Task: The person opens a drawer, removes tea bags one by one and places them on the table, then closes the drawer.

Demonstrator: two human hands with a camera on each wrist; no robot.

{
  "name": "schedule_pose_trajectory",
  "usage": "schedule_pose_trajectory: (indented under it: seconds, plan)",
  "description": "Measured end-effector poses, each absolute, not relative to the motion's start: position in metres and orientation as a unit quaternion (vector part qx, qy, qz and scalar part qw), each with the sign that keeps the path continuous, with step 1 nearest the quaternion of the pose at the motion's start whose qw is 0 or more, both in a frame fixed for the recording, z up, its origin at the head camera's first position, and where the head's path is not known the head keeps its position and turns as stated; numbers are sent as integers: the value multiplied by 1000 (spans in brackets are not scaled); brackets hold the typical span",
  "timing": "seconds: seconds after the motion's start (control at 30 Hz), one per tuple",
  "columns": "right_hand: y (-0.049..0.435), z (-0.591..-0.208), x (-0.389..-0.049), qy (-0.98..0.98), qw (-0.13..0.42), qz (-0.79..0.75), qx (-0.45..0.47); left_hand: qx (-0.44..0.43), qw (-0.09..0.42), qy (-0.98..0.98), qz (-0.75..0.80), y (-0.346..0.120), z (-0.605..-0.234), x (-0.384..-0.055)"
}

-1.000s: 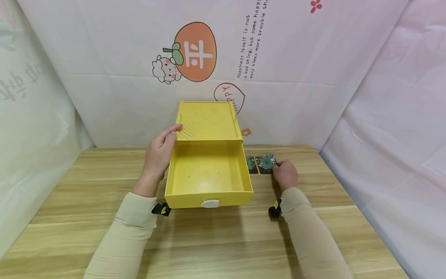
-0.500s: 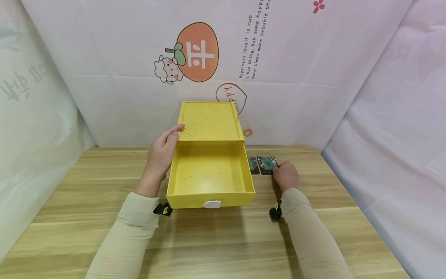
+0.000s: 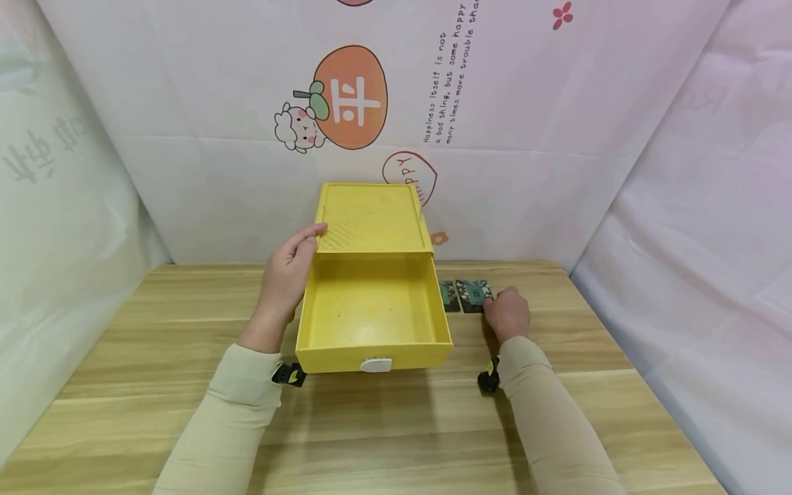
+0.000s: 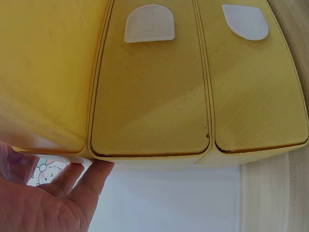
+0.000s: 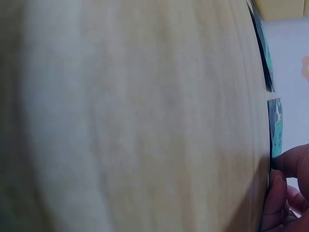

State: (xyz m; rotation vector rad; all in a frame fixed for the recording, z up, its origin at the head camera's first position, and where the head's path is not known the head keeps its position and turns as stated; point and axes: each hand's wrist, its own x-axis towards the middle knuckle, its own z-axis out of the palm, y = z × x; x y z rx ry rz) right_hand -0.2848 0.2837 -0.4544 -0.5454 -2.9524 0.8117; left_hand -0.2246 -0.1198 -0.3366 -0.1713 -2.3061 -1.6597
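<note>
A yellow drawer cabinet (image 3: 374,216) stands on the wooden table, its top drawer (image 3: 371,313) pulled out and holding nothing. My left hand (image 3: 284,275) grips the cabinet's upper left edge, one finger reaching onto the top. In the left wrist view its fingertips (image 4: 99,169) touch the cabinet's side by the front rim. Right of the cabinet, a small flat dark packet (image 3: 474,294) with flower print and a teal label lies on the table. My right hand (image 3: 507,313) pinches that packet's near right corner between thumb and finger. A similar packet (image 3: 448,297) lies left of it, partly hidden behind the drawer.
Two lower drawers with white tab handles (image 4: 149,24) are shut below the top one. A printed white cloth (image 3: 507,199) hangs behind the table's back edge. More pale cloth (image 3: 699,240) borders the sides.
The head view has shifted slightly. Both hands, the cabinet and the packets keep practically the same places.
</note>
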Motion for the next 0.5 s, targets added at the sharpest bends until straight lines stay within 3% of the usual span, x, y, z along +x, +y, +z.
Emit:
schedule_pose_trajectory:
  seconds: [0.5]
  plan:
    - [284,-454,-279,-949,17,264,-170,-60,147,-801,-578,-119,-337,-223]
